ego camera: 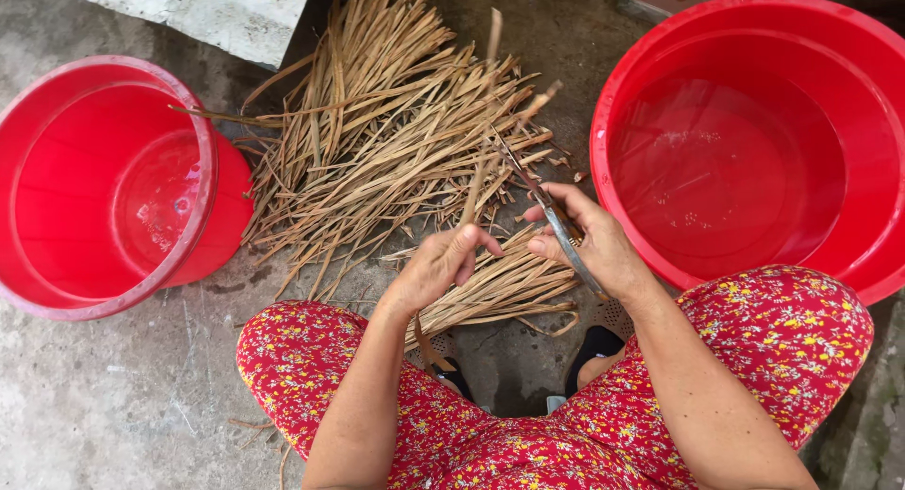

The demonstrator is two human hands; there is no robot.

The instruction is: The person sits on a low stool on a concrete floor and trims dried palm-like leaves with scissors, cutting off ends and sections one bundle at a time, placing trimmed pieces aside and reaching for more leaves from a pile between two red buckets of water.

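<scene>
Between left hand [438, 264] and knife [551, 216]: dry strip [471, 193].

Bare concrete floor [123, 396], stained. On it: red bucket [104, 183] at left, large red basin [754, 141] at upper right, pile of dried strips [386, 132] at top centre, grey slab [207, 14] upper left.

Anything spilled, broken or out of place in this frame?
Only the left red tub stands out: it lies tipped on its side on the concrete, while the right basin sits upright. The dry strips lie loosely piled.
</scene>
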